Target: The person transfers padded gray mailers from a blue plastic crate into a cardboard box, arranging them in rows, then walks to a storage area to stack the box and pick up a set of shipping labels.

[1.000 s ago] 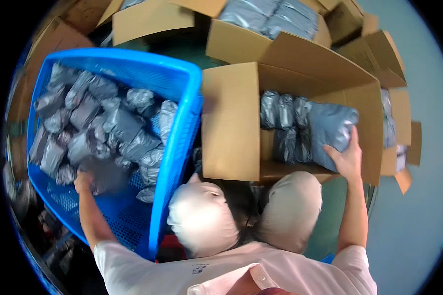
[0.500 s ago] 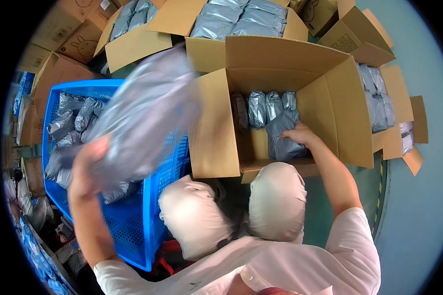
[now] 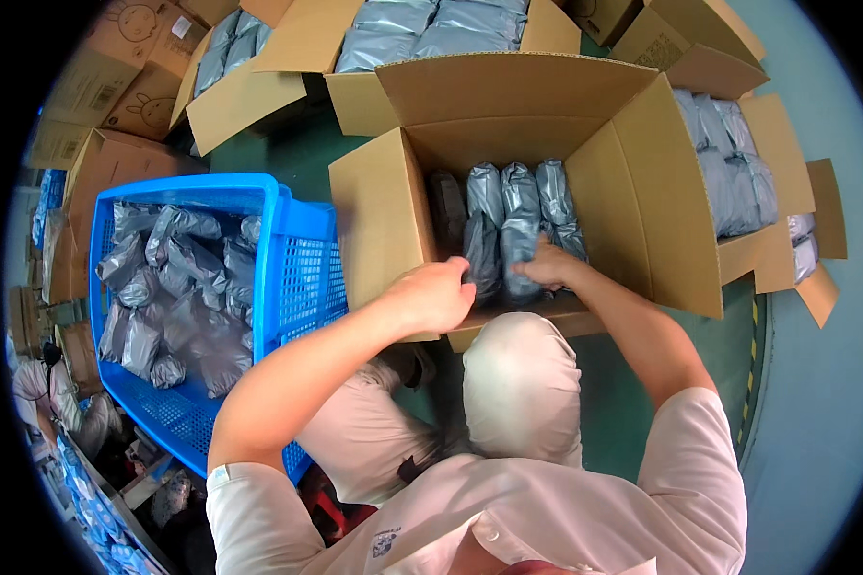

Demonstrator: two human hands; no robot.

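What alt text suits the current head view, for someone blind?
A person's right hand is among grey wrapped packages lined up in an open cardboard box; the left hand is by the box's near-left corner. A blue basket of similar packages stands left.

Bright, soft light glints off grey packages [image 3: 521, 192], and edges curve toward the black rim

There is one blue basket [image 3: 267, 278] with more than a dozen grey parcels [image 3: 142, 343], too overlapped for an exact count. One open box [image 3: 633, 172] before the person shows at least seven wrapped packages [image 3: 484, 192]. Four further open cartons [image 3: 249, 105] show grey packs [image 3: 379, 48]: at least four in the back middle one, at least two in the farthest right.
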